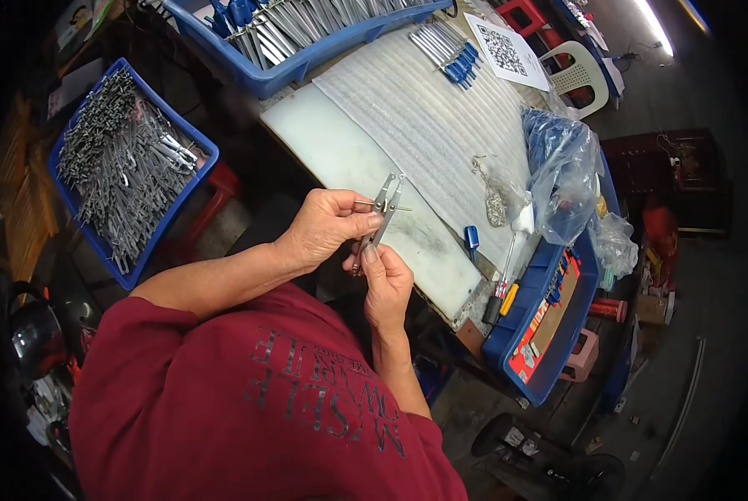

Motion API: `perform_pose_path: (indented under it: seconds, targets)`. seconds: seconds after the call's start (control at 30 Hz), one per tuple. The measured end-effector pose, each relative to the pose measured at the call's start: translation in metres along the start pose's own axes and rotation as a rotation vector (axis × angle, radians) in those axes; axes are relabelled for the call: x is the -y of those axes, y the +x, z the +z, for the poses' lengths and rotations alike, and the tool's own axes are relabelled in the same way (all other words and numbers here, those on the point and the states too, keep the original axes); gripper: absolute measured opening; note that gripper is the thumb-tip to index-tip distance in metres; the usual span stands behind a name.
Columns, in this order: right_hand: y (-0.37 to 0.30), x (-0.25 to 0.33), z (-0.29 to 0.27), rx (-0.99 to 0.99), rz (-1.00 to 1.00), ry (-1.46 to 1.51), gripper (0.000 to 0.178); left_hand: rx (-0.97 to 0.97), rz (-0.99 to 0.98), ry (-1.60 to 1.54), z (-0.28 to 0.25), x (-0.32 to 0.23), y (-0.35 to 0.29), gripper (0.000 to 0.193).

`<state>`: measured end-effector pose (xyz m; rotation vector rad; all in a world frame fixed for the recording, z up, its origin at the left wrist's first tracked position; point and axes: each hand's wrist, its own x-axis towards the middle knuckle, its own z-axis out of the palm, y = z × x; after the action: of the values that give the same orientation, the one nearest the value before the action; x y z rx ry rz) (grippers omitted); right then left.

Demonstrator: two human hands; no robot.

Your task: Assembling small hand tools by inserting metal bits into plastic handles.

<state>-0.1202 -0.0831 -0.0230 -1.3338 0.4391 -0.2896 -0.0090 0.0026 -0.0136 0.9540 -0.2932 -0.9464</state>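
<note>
Head: left hand [324, 227] extends beyond right hand [386, 286].

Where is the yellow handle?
In the head view, the yellow handle is right of the right hand, between the black handle and the rightmost blue tray.

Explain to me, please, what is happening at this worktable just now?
A person in a dark red top is handling a slim, two-legged metal piece. The left hand pinches it near its pivot, and the right hand holds its lower part, beside the pale work surface. Several blue-handled metal tools lie in a row on the foam sheet. A blue tray at left holds many metal parts.
</note>
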Motion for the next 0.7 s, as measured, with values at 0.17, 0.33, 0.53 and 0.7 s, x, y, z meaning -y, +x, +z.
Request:
perform_pose_path:
  seconds: [0.17,0.33,0.53,0.7]
  targets:
    - [0.000,0.000,0.001,0.003,-0.001,-0.020,0.023,-0.032,-0.003,-0.006,-0.001,0.004,0.001,0.013]
    - [0.000,-0.006,-0.001,0.019,0.000,-0.041,0.022,-0.042,-0.043,0.052,0.000,0.007,-0.001,0.014]
    - [-0.003,-0.007,-0.002,0.008,-0.011,-0.065,0.022,-0.044,0.012,0.099,0.002,0.012,-0.001,0.015]
    - [-0.004,-0.015,-0.011,0.038,-0.005,-0.126,0.021,-0.032,-0.026,0.141,0.002,0.008,-0.003,0.016]
